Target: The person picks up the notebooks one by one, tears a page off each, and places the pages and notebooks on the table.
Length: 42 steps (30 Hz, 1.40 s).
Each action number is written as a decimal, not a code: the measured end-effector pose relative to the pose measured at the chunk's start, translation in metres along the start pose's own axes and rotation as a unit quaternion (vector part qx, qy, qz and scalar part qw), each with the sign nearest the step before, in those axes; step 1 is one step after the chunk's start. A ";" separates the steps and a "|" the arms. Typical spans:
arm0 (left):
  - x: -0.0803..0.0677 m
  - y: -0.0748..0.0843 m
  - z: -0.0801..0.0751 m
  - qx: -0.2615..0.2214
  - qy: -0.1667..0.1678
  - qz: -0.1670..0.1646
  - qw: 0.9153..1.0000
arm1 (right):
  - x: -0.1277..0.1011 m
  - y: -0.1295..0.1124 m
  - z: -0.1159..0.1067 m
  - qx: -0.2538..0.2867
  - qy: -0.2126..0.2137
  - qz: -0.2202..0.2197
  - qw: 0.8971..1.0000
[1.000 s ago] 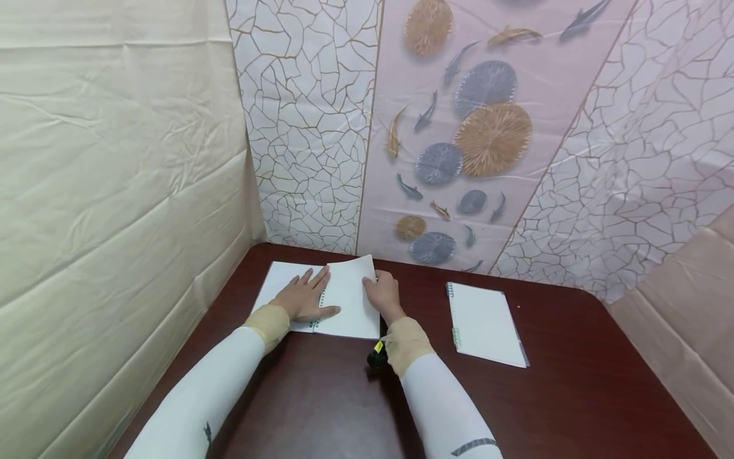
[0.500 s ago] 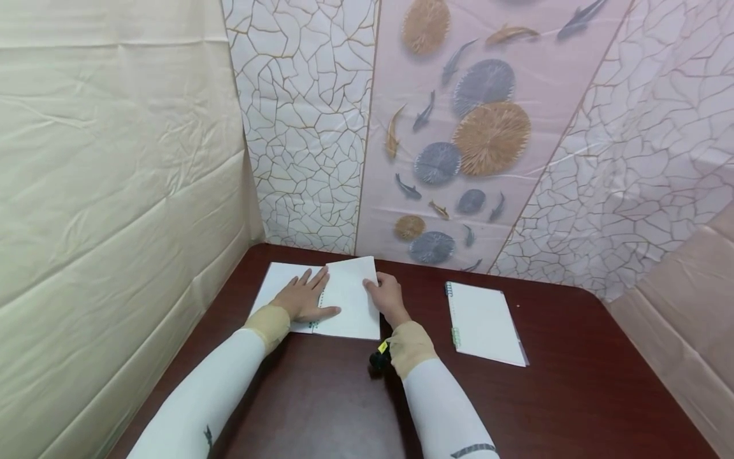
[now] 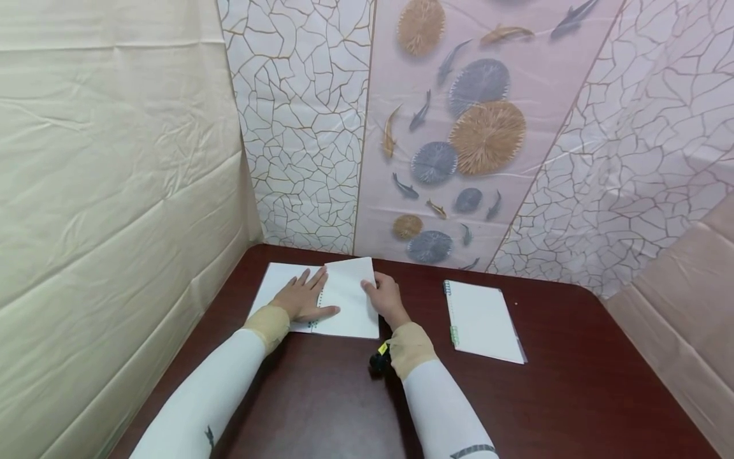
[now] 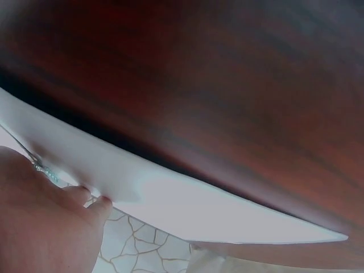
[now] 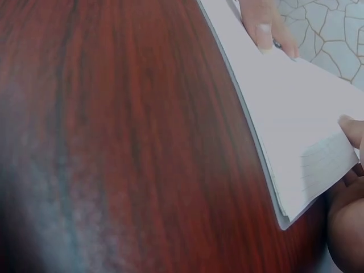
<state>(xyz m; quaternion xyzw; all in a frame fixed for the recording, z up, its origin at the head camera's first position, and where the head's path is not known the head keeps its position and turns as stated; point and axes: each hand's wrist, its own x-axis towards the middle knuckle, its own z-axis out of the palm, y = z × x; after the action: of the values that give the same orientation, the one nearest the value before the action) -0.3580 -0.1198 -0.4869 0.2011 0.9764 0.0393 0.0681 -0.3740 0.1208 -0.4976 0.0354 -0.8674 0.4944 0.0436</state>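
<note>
Patterned cloth (image 3: 309, 127) at far side, cream cloth (image 3: 115, 191) at L; together they wall off the work area, prob. as a plain surround. Dark red-brown desk (image 3: 321, 395): carries everything; both notebooks lie toward its far half, prob. to suit outstretched arms w/ white sleeves (image 3: 211, 376).

Open notebook (image 3: 350, 319), L of centre on the desk: lies spread, pages blank as far as head view shows. Its R side is raised at the far R corner, while the near edge lies low; no. of leaves lifted can't be told. R wrist view shows faint ruled lines (image 5: 327, 156) near the lifted edge.

2nd notebook (image 3: 482, 322), R of the hands & well apart: flat, slightly angled, prob. set there to be out of the way.

L hand (image 3: 301, 298): fingers spread & laid flat across the spine, thumb out on the R page; presumably weights the book so it won't slide or spring up. R hand (image 3: 387, 298): pinches the R page edge, thumb on top, fingers beneath; edge grip likely gives best leverage, opp. the spine.

Smallest: black object w/ yellow mark (image 3: 380, 362), beside R wrist, identity unclear; green binding rings (image 3: 454, 335) on 2nd notebook's L edge, near end
</note>
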 end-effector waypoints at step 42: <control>0.002 -0.002 0.005 -0.006 0.002 -0.001 1.000 | -0.033 -0.016 -0.005 -0.032 -0.025 -0.021 0.999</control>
<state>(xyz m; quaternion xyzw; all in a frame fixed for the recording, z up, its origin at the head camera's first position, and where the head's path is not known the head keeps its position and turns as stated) -0.3596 -0.1204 -0.4922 0.1993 0.9766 0.0451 0.0674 -0.3396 0.1179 -0.4851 0.0643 -0.8829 0.4639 0.0338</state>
